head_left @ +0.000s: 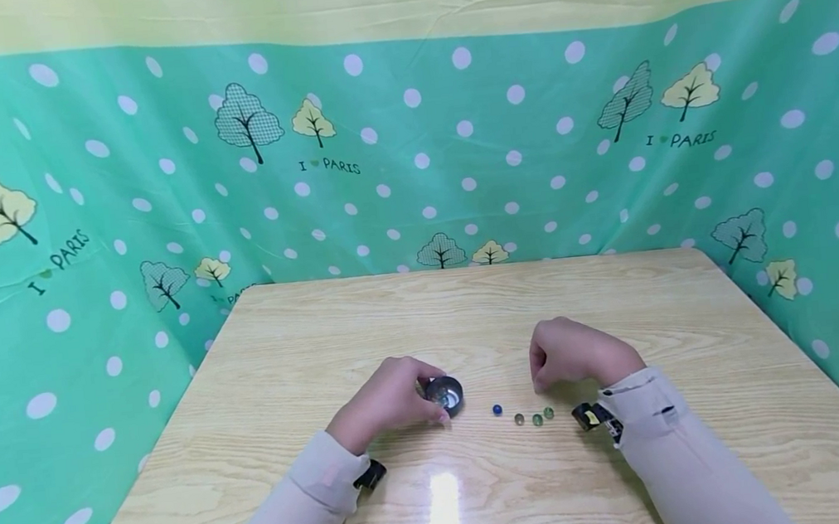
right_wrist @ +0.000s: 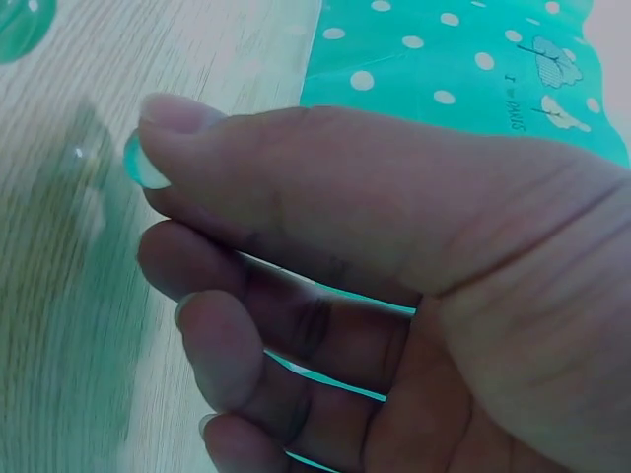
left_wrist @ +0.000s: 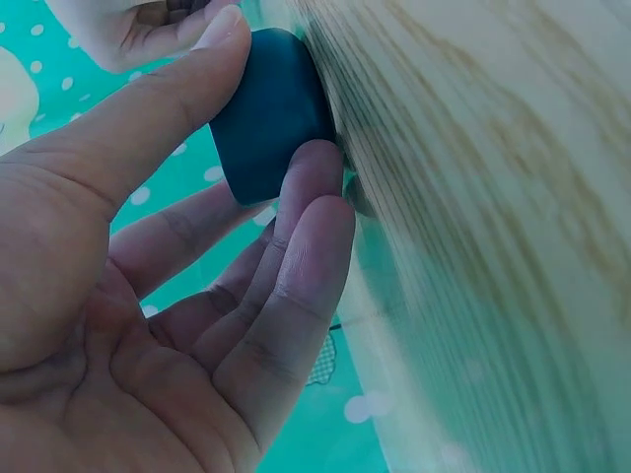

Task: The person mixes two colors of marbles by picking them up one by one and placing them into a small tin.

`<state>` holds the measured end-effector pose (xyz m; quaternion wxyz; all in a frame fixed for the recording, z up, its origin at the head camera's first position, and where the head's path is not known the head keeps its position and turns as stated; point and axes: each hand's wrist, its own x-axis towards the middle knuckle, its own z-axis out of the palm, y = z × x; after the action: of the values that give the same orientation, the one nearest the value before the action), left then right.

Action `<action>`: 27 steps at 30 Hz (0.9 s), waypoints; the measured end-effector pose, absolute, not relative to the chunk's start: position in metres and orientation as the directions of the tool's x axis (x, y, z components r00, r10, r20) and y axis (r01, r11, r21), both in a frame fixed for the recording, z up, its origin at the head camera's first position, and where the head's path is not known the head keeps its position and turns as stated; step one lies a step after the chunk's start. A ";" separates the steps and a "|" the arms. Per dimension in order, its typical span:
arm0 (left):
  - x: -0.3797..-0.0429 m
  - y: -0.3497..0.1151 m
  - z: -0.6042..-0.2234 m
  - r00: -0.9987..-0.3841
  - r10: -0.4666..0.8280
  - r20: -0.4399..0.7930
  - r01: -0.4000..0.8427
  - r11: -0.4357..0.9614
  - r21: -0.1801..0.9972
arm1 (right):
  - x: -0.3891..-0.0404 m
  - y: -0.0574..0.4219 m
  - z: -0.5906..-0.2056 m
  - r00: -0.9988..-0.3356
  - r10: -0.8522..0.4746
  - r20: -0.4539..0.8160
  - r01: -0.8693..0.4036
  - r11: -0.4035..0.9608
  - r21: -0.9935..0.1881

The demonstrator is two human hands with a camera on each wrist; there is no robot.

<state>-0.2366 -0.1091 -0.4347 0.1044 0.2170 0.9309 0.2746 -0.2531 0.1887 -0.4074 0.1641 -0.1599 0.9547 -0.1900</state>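
Observation:
My left hand [head_left: 393, 393] grips a small dark cup [head_left: 461, 389] by its sides, thumb on one side and fingers on the other. The cup's mouth faces up in the head view, its inside shiny. In the left wrist view the cup's smooth dark wall [left_wrist: 268, 113] sits close over the wood. Thumb and index finger of my right hand [head_left: 573, 354] pinch a clear greenish marble [right_wrist: 140, 166], mostly hidden by the fingertips. Between the hands lie a blue marble [head_left: 497, 410], a brownish clear marble [head_left: 519, 420] and two green marbles [head_left: 537, 421].
The wooden table [head_left: 306, 330] runs back to a green dotted curtain [head_left: 466, 158] that also hangs along both sides. A wrist camera [head_left: 590, 416] is strapped below each hand. Light glares off the table [head_left: 444, 509] near its front.

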 end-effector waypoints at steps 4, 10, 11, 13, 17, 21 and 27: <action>-0.237 -0.108 -0.433 -0.883 0.458 -0.100 0.326 0.754 0.571 | -0.254 0.190 -0.407 -0.895 -0.382 -0.232 -0.260 0.867 -0.425; -0.234 -0.108 -0.429 -0.874 0.465 -0.139 0.301 0.744 0.596 | -0.255 0.189 -0.408 -0.891 -0.397 -0.223 -0.273 0.857 -0.437; -0.234 -0.108 -0.429 -0.874 0.464 -0.140 0.298 0.743 0.600 | -0.255 0.189 -0.408 -0.890 -0.398 -0.221 -0.275 0.856 -0.438; -0.234 -0.108 -0.429 -0.876 0.460 -0.142 0.290 0.739 0.608 | -0.256 0.188 -0.408 -0.891 -0.400 -0.216 -0.278 0.855 -0.438; -0.234 -0.107 -0.430 -0.883 0.448 -0.140 0.278 0.740 0.613 | -0.257 0.184 -0.408 -0.896 -0.401 -0.193 -0.290 0.854 -0.431; -0.235 -0.107 -0.431 -0.889 0.435 -0.141 0.267 0.744 0.612 | -0.257 0.178 -0.408 -0.894 -0.425 -0.140 -0.333 0.841 -0.425; -0.235 -0.108 -0.431 -0.897 0.420 -0.136 0.255 0.744 0.617 | -0.258 0.166 -0.409 -0.887 -0.457 -0.064 -0.392 0.820 -0.416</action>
<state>-0.2351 -0.1077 -0.4314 0.1345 0.1825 0.9242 0.3075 -0.2577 0.1656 -0.4092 0.0807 -0.2233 0.9506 -0.2001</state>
